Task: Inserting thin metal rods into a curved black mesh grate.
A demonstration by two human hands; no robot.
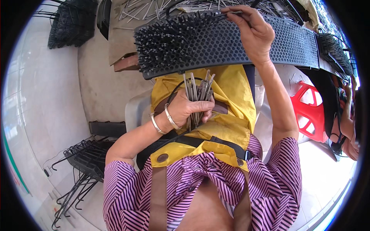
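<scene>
My left hand, with two bracelets at the wrist, is wrapped round a bundle of thin grey metal rods in front of my yellow apron. Across my lap lies a long black perforated panel. Its left part bristles with upright dark rods, while round holes show across the right part. At the panel's far edge my right hand pinches one thin rod between thumb and fingers. That rod lies nearly level, and its inner end is hidden by the fingers.
Many loose rods are scattered on the surface beyond the panel. Black racks with hooks stand at lower left, and a dark stack is at upper left. To the right are a red stool and another person's arm.
</scene>
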